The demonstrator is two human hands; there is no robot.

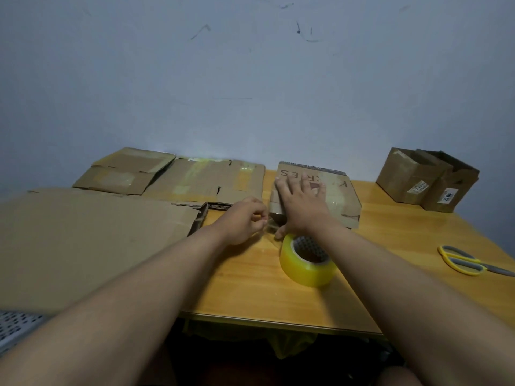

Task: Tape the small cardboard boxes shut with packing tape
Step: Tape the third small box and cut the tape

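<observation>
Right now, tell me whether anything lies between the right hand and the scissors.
Nothing visible does. The right hand presses flat on the box; the scissors lie to its right on bare table. The tape roll sits nearer the person, under the forearm, off that line.

A wooden table carries everything. At its centre stands a yellow tape roll on its side face, hole up. At 12 o'clock of the roll lies a flat box. At 10 and 11 o'clock lie flattened cardboard sheets, overlapping. At 2 o'clock two small boxes stand touching. Scissors lie at 3 o'clock.
</observation>
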